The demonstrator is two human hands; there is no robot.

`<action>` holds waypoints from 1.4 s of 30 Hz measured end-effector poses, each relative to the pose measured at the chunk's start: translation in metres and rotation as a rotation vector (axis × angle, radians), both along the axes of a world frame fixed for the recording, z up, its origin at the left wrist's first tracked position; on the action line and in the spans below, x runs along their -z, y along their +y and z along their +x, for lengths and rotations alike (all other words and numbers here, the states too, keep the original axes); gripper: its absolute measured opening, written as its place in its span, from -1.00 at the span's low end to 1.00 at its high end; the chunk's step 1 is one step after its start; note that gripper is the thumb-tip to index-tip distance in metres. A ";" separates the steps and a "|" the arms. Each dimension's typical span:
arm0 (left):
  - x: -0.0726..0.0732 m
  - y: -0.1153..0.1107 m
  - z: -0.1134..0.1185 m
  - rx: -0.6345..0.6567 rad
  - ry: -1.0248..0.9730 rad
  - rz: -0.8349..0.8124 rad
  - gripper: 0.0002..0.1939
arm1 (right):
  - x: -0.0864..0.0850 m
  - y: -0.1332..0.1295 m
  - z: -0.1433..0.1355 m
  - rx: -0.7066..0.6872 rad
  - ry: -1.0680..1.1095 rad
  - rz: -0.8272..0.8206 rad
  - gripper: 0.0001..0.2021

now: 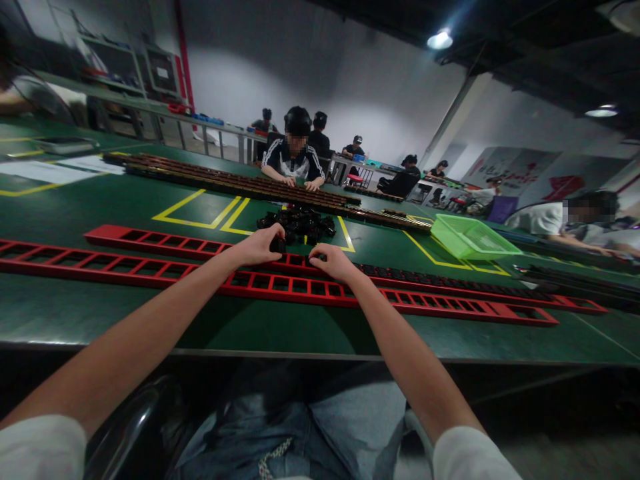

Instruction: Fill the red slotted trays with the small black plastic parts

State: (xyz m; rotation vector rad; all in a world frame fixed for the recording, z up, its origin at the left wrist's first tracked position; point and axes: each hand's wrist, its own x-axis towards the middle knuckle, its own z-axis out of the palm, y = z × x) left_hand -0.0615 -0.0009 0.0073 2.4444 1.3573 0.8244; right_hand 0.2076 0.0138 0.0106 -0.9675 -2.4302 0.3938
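My left hand [261, 247] is closed, with a small black block-like part [278, 246] between thumb and fingers. It hovers over the rear of two long red slotted frames [145, 237]. To its right, my right hand [334, 261] has thumb and fingertips pinched together at the same frame; whatever they grip is too small to make out. Black parts [440, 281] fill the rear frame's slots to the right of my hands. Closest to me lies the front red frame [170, 272], its slots showing the green table. Just beyond my hands is a heap of loose black parts [300, 223].
A stack of long dark rails [240, 183] crosses the green table [320, 327] behind the heap. At the right stands a light green basket [473, 237]. A co-worker [295, 157] sits opposite, hands at the rails. Another person [545, 219] leans in at the right.
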 end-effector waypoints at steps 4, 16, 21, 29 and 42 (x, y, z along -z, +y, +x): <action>-0.003 0.000 0.001 -0.046 -0.032 -0.005 -0.54 | 0.000 0.000 0.000 0.004 -0.006 -0.004 -0.93; -0.002 -0.001 0.001 -0.022 0.070 -0.016 -0.52 | 0.001 0.000 0.000 0.014 -0.015 0.011 -0.93; 0.000 0.001 0.000 0.144 0.080 -0.016 -0.56 | 0.000 0.000 0.000 0.014 -0.014 -0.012 -0.93; -0.001 0.000 0.001 0.130 0.091 0.015 -0.49 | 0.001 0.001 0.000 0.011 -0.010 0.001 -0.93; -0.002 -0.002 0.002 0.176 0.109 -0.009 -0.43 | -0.001 -0.001 -0.001 0.020 -0.024 -0.001 -0.92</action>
